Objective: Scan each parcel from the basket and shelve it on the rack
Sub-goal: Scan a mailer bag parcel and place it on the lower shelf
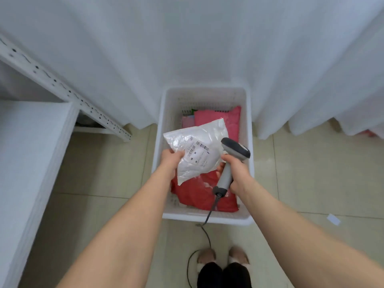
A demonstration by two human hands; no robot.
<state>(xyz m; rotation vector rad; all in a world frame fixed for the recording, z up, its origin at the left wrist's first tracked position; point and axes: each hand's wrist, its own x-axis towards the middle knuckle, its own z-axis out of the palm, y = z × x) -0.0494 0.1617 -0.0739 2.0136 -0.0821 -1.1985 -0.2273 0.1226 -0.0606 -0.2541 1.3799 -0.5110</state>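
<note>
A white parcel (197, 150) with black barcode is seen over red parcels (199, 194) in a white basket (205, 94); the scanner (230, 163) is grey.

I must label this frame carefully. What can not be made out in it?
Head view only.
Label on the white parcel: print too small, blurred.
Parcels deeper in the basket: covered by the white parcel and red parcels.
Rack: cut off by the left edge.
Scanner window: faces away from camera.
</note>
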